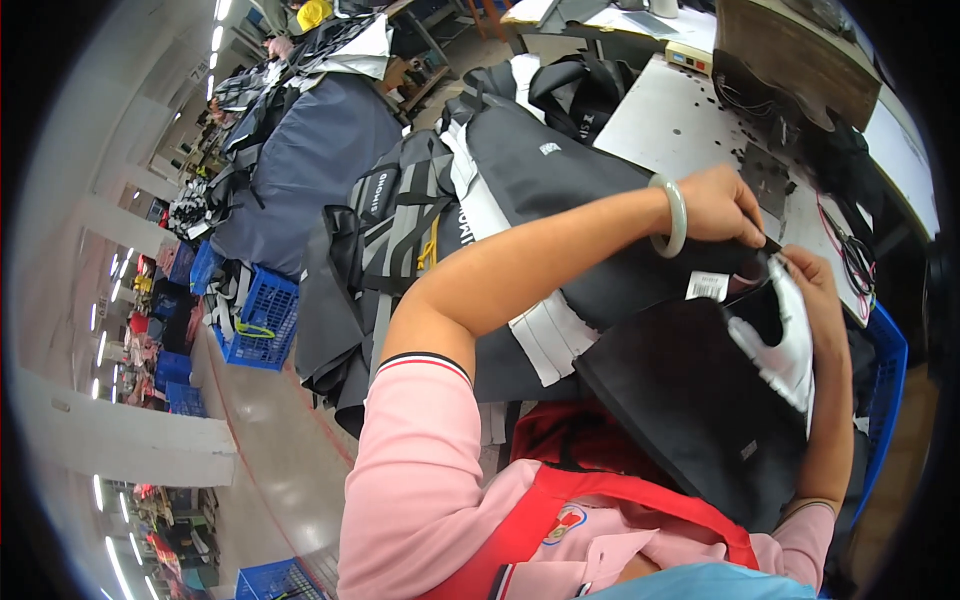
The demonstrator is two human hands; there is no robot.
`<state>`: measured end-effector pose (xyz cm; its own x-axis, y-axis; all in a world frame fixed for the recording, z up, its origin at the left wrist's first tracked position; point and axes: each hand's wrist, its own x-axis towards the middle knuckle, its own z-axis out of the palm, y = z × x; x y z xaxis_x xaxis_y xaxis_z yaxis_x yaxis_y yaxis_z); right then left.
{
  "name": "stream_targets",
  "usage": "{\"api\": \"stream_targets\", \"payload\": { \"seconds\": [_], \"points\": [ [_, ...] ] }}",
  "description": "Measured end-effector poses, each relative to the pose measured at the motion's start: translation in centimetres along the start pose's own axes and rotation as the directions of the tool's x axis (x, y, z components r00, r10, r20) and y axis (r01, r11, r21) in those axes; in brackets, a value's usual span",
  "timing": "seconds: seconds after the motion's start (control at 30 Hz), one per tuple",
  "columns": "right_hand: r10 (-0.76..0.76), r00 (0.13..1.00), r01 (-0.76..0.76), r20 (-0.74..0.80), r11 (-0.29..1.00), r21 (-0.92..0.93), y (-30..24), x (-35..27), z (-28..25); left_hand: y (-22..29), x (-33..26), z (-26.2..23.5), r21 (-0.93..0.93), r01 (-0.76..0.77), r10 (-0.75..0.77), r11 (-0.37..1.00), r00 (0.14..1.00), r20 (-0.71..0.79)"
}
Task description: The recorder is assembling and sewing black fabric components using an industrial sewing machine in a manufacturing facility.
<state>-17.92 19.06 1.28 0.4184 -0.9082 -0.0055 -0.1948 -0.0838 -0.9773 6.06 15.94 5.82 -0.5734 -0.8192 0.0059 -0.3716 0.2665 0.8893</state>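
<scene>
Two hands meet at the top edge of a dark fabric piece (690, 400) that lies over the person's lap, against the red apron (600, 490). The right hand (815, 290) is closed on the edge of that piece where a white lining (785, 355) and a small white label (708, 286) show; the left hand (722, 205), with a pale green bangle (672, 215) on its wrist, pinches shut on something small and dark at the same spot, though what it is cannot be made out. Judging by this, the work on this piece is in mid-course: the edge is being handled, not set aside, and a large heap of similar dark and grey pieces (520, 170) lies just beyond, apparently waiting.

At the right, beside the right forearm, a blue crate (885, 370) shows only its rim; its contents are hidden. Further off, the white tabletop (670, 120) carries scattered dark scraps and scissors (858, 255) with a red thread near them. Far to the left, on the floor, a blue basket (262, 315) holds dark fabric with a yellow-green strap, more blue crates (180, 375) stand behind it, and another blue crate (275, 582) sits at the lower edge.
</scene>
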Motion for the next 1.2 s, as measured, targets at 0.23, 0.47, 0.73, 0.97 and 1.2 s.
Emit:
{"api": "stream_targets", "payload": {
  "seconds": [0.23, 0.47, 0.73, 0.97, 1.2],
  "points": [
    [-0.066, 0.996, 0.083, 0.054, 0.911, -0.405, -3.0, 1.5, -3.9, 2.2, 2.6, -1.0, 0.068, -0.03, 0.025, 0.997, 0.997, 0.079],
    [-0.134, 0.987, 0.116, -0.084, 0.975, -0.19, -1.1, 6.8, -4.1, -0.2, 6.2, -2.3, -0.284, 0.155, -0.175, 0.946, 0.983, -0.047],
    [-0.119, 0.981, 0.1, -0.151, 0.987, -0.126, 1.4, 9.9, -6.4, -2.6, 10.7, -2.0, -0.346, 0.153, -0.187, 0.926, 0.98, -0.067],
    [-0.074, 0.977, 0.058, -0.198, 0.995, -0.085, 2.8, 11.1, -7.8, -3.8, 13.6, -1.4, -0.404, 0.159, -0.209, 0.901, 0.974, -0.082],
    [-0.037, 0.969, 0.009, -0.244, 0.993, -0.114, 3.4, 12.1, -8.3, -5.0, 15.3, -1.3, -0.437, 0.165, -0.24, 0.884, 0.963, -0.121]
  ]
}}
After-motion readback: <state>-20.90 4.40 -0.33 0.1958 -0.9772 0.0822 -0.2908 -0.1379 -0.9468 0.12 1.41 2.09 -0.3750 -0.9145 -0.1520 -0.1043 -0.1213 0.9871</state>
